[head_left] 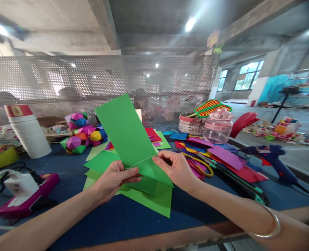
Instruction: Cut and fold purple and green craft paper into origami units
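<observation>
I hold a green paper strip (125, 129) raised at a tilt above the table, with its lower edge between my two hands. My left hand (121, 176) pinches the lower left corner between thumb and fingers. At the lower right corner, my right hand (174, 167) has its thumb and forefinger closed on the same strip. A pale line runs along that edge from one thumb to the other. Beneath lie several loose sheets of green paper (154, 202), in darker and lighter shades, partly hidden by the strip and hands.
On the right are scissors (209, 169), coloured paper pieces (226, 157), a blue glue gun (277, 162) and a clear bottle (217, 129). Left stand stacked paper cups (31, 134), a purple power strip (29, 198) and multicoloured paper balls (74, 143). A perforated metal screen (104, 76) rises behind.
</observation>
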Motion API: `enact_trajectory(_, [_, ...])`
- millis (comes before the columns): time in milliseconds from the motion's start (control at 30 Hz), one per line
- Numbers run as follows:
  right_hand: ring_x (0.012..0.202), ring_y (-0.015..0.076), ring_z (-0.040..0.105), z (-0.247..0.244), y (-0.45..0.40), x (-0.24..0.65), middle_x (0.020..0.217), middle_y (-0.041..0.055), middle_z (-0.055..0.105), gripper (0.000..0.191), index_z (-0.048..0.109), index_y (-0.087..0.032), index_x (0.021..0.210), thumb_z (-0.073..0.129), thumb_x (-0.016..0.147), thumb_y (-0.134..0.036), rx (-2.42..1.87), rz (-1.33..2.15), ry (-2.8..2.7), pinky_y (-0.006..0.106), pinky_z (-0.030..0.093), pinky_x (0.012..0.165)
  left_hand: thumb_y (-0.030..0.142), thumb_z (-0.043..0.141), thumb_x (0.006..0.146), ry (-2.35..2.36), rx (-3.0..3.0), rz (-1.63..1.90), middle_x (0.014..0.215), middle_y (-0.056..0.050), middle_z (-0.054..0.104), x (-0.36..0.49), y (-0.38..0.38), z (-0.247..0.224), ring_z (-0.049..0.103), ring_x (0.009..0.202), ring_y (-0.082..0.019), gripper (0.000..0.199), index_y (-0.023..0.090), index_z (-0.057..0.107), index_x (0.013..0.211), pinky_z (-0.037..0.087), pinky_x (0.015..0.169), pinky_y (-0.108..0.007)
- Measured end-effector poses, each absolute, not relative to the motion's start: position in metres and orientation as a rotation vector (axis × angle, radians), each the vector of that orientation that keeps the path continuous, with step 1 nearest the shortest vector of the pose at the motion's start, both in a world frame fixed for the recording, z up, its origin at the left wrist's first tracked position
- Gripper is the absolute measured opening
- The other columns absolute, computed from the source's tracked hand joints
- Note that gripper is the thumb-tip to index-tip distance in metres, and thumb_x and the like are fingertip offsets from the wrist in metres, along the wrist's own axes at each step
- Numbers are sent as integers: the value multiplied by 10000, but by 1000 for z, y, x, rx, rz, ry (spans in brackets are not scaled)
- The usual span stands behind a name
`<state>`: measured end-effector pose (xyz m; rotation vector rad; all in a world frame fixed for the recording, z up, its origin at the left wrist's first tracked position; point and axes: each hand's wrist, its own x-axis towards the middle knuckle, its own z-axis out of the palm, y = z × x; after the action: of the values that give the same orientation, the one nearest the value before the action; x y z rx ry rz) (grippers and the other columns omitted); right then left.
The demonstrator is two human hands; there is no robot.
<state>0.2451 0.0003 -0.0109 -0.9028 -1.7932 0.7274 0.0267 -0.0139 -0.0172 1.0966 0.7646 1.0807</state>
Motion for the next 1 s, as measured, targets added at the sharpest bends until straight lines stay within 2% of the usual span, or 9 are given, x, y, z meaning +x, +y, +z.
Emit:
enact_trajectory(133, [587, 113, 333, -11, 3, 246, 631, -35, 406, 310, 563, -186, 705, 585, 893, -432, -904, 726, -1777, 274, 268, 544, 281, 949, 609, 757, 1025, 1107, 615, -7, 705, 29, -14, -18, 718, 645, -147, 400, 131, 586, 533, 630, 725, -267])
enact_trajectory(267, [595, 117, 343, -10, 4, 246, 635, -30, 424, 314, 557, -190, 695, 586, 891, -434, -895, 727, -1790, 273, 279, 550, 304, 986, 515, 837, 953, 1150, 575, -16, 693, 29, -15, -18, 738, 671, -192, 511, 155, 497, 511, 637, 706, -300])
enact_trajectory(467, [604, 125, 355, -11, 8, 249, 641, -24, 436, 315, 560, -197, 700, 585, 887, -449, -908, 731, -1776, 275, 293, 551, 402, 947, 596, 910, 1057, 1067, 794, -107, 788, 24, -15, -13, 762, 803, -218, 418, 129, 639, 664, 611, 726, -274])
enact_trajectory(700, [609, 124, 355, -11, 12, 250, 643, -24, 432, 318, 555, -195, 689, 580, 883, -445, -902, 738, -1791, 278, 291, 561, 472, 903, 646, 1025, 1186, 1033, 776, -138, 789, 19, -18, -9, 744, 734, -182, 426, 126, 654, 639, 559, 647, -224])
enact_trajectory(900, [596, 118, 335, -10, 11, 250, 627, -33, 401, 331, 531, -196, 671, 583, 873, -453, -908, 756, -1791, 274, 278, 551, 465, 925, 596, 1039, 1191, 1021, 814, -131, 795, 22, -19, -10, 736, 737, -184, 422, 141, 660, 657, 544, 601, -215])
enact_trajectory(1000, [606, 118, 344, -10, 9, 249, 638, -31, 410, 331, 531, -192, 679, 583, 875, -453, -895, 775, -1795, 271, 286, 556, 469, 919, 600, 1065, 1231, 986, 765, -120, 788, 23, -18, -10, 697, 632, -150, 406, 136, 690, 634, 526, 567, -202])
